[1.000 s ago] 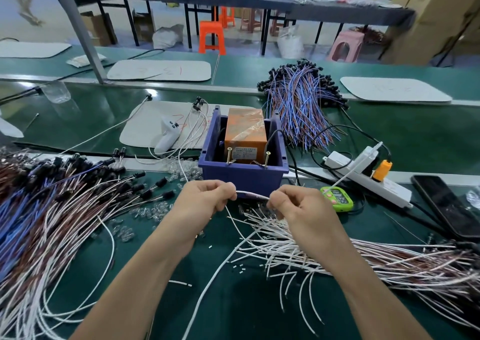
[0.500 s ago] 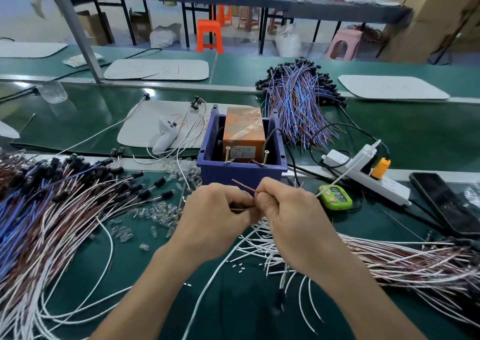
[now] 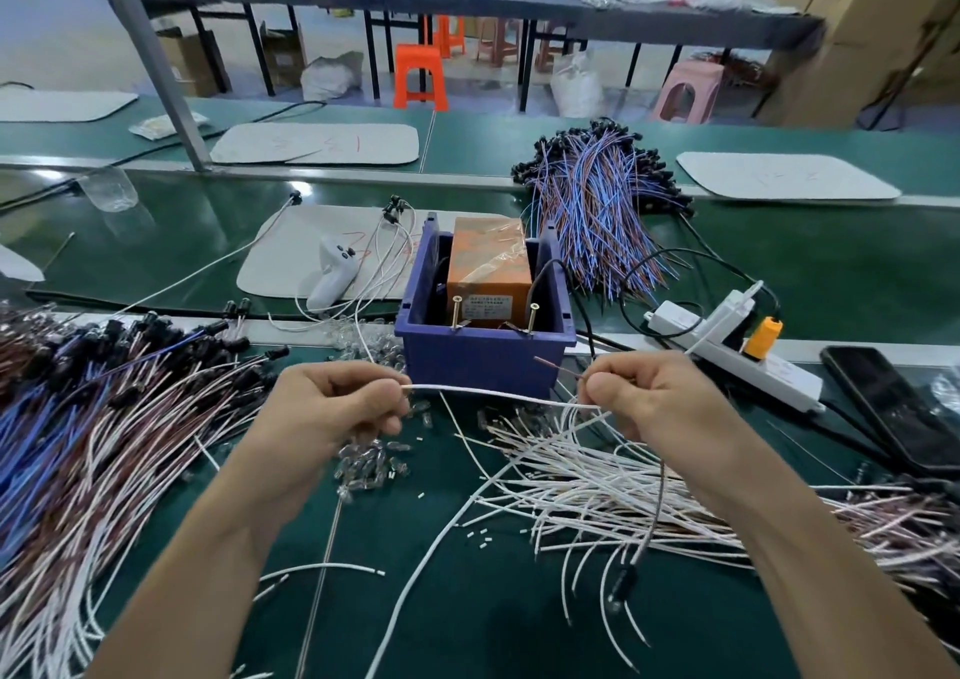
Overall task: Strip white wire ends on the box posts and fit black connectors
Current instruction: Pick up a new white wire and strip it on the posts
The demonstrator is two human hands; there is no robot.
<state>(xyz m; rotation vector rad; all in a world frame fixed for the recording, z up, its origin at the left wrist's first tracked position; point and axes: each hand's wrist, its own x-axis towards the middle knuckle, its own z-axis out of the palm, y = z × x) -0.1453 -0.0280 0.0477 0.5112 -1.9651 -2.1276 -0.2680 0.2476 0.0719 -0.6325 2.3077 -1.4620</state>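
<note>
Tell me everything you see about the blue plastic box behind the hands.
The blue plastic box stands upright on the green table. Open on top, it holds an orange block under clear film. Two brass-coloured posts rise, tilted, at its front rim. A black cable crosses its right wall.

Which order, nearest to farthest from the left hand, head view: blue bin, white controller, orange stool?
1. Blue bin, just ahead-right of the left hand.
2. White controller, farther back on the mat.
3. Orange stool, far background.
</note>
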